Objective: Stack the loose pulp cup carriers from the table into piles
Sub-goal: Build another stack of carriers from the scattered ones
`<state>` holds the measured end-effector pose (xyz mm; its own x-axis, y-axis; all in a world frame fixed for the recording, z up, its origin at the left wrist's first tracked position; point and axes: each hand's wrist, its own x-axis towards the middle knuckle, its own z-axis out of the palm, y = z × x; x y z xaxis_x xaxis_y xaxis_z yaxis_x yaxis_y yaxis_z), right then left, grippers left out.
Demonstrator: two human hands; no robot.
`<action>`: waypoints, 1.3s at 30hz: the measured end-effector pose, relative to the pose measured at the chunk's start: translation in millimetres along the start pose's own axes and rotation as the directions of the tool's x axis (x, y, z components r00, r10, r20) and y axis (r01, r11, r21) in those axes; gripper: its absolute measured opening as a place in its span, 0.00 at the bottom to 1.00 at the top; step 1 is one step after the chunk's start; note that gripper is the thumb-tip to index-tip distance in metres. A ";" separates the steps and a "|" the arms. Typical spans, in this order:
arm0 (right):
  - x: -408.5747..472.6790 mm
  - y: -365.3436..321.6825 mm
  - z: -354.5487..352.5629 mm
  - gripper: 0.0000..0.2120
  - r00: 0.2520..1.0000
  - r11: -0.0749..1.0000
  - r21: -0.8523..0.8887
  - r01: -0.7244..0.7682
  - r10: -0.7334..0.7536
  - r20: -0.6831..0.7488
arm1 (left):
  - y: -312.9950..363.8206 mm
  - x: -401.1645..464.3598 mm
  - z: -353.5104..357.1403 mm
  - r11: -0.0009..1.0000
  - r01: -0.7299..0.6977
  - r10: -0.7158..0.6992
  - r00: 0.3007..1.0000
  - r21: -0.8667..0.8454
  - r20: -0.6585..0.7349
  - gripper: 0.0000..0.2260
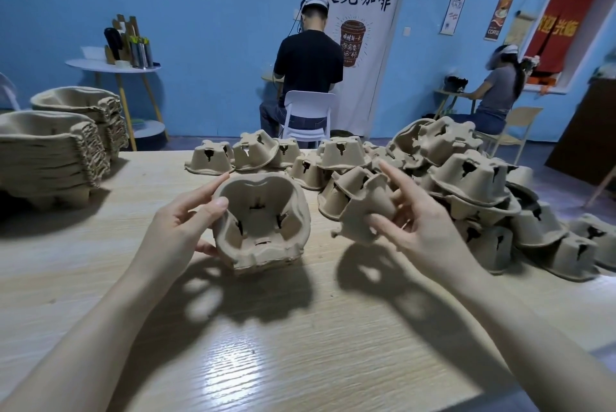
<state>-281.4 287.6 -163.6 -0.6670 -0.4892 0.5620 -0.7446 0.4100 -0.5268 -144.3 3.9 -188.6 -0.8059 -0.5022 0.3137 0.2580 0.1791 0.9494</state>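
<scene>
Left hand raised in a curled grip, right hand raised, thumb and fingers pinching

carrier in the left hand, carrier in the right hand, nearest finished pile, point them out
left carrier [263,221], head view, inner cup wall
right carrier [366,208], head view, outer side wall
nearest pile [46,158], head view, stacked rims on its front side

My right hand hides part of its carrier; beyond my fingers, the loose heap runs off the frame's edge.
</scene>
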 end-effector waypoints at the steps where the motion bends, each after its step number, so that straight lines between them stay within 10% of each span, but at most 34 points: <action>1: -4.1 -0.3 5.4 0.37 1.000 1.000 0.012 0.013 -0.014 0.028 | 0.1 0.1 0.0 1.000 -0.001 0.001 1.000 0.000 0.000 0.16; 11: -29.8 -5.9 3.9 0.10 0.992 0.972 -0.217 0.093 -0.108 -0.061 | -1.1 0.9 -0.8 1.000 -0.001 0.002 1.000 -0.012 0.009 0.15; 26: -16.7 -34.3 38.0 0.08 0.862 0.880 0.210 0.426 -0.324 -0.390 | 0.3 0.3 0.0 1.000 0.013 -0.013 1.000 -0.014 0.006 0.17; 39: -9.4 -37.0 75.9 0.05 0.951 0.829 0.472 0.301 -0.226 -0.209 | -1.2 2.7 -0.4 0.999 0.027 -0.026 0.999 -0.030 0.028 0.14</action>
<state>-245.4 218.6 -197.8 -0.4718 -0.3974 0.7871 -0.8047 -0.1709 -0.5686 -146.7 2.0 -188.9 -0.8268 -0.4828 0.2887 0.2523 0.1404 0.9574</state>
